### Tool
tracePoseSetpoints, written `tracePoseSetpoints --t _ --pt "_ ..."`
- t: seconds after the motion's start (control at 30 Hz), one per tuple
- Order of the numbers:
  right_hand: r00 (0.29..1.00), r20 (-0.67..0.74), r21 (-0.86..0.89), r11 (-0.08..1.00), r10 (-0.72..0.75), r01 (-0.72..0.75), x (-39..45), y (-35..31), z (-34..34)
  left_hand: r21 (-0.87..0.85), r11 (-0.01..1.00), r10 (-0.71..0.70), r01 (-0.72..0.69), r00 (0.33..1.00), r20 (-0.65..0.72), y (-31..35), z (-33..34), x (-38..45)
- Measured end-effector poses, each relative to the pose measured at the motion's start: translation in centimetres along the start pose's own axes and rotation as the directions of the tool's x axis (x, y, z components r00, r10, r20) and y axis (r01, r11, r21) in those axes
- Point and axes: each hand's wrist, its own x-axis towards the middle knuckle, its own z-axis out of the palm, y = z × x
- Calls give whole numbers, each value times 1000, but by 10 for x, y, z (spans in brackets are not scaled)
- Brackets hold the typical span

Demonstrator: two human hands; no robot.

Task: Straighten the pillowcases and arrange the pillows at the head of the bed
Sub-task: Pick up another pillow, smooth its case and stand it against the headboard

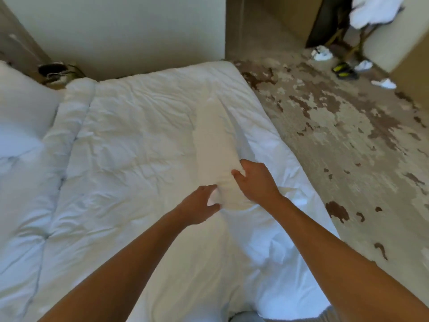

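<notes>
A long white pillow lies on the white duvet, stretching away from me toward the foot-side wall. My left hand grips the near left corner of the pillow. My right hand clutches the near right edge of the same pillow, fingers curled into the fabric. Another white pillow rests at the far left edge of the bed, partly cut off by the frame.
A folded-back roll of duvet runs beside the left pillow. Patterned carpet lies right of the bed, with white cloths and a yellow-black item on it. A white wall panel stands behind the bed.
</notes>
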Motion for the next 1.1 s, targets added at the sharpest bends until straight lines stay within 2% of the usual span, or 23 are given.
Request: tracePoseSetpoints --t 0.13,0.3,0.43,0.5,0.6,0.7,0.8,0.87,0.93,1.0,1.03,1.1 --pt "980 87 -114 975 -180 189 -22 -111 9 -74 996 -52 40 984 -168 -67 -58 -86" --pt "908 196 -152 904 -369 400 -52 -231 38 -90 994 -91 61 918 -387 -167 -110 -191" --pt "804 283 -143 806 -523 575 -72 -297 65 -57 995 -103 86 866 -490 -229 -136 -245" --pt "737 355 -156 741 -576 654 -80 -315 85 1 998 -59 69 874 -483 -256 -143 -264" --pt "688 439 -191 689 -577 699 -84 -318 116 71 996 -27 59 922 -386 -295 -137 -287" --pt "708 503 -228 715 -495 661 -84 -296 156 32 988 -136 150 955 -264 -324 -106 -298" --pt "690 606 -226 746 -396 626 -97 -256 203 40 968 -239 246 961 -141 -347 -57 -301" --pt "704 642 -237 794 -304 559 -112 -228 226 49 955 -290 294 954 -68 -359 -26 -306" --pt "766 597 -270 840 -238 471 -120 -205 238 69 948 -304 311 948 -92 -367 -6 -312" --pt "826 510 -283 860 -239 424 -116 -196 243 82 945 -299 317 937 -182 -371 -2 -312" --pt "839 473 -278 857 -270 433 -112 -197 245 89 940 -305 329 928 -213 -370 -4 -310" --pt "817 450 -288 808 -360 514 -100 -207 255 114 922 -337 369 913 -231 -366 -13 -303"
